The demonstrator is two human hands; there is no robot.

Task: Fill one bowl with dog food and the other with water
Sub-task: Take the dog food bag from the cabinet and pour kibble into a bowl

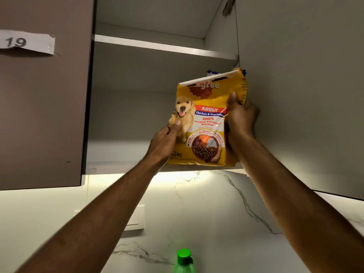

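A yellow dog food bag (206, 123) with a dog picture stands upright at the front edge of the lower shelf in an open wall cupboard. My left hand (165, 140) grips its lower left side, thumb on the front. My right hand (240, 117) grips its right edge higher up. The bag's top is folded over. A green-capped bottle (184, 261) shows at the bottom edge of the view. No bowls are in view.
The cupboard's upper shelf (165, 46) shows nothing on it. A closed brown door (43, 115) with a paper label "19" hangs at left; the open door (305, 95) stands at right. Below is a lit white marble wall (197, 213) with a switch plate (136, 219).
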